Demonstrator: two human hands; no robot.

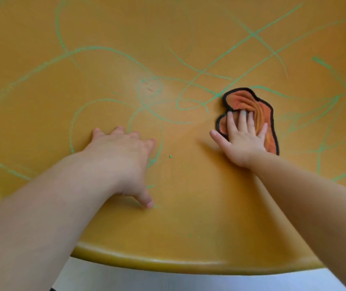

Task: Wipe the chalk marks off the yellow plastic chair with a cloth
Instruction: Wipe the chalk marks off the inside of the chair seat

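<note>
R hand (244,141), fingers flat, is pressing cloth (261,114) on chalk-marked chair (189,238); L hand (123,152) is resting spread, holding nothing.

Down low there is a pale grey floor (168,284), smooth and faintly shiny, with a small dark patch (51,289) at its left end

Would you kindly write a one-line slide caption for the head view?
The right hand presses an orange cloth onto the yellow chair among green chalk marks; the left hand rests nearby.
</note>
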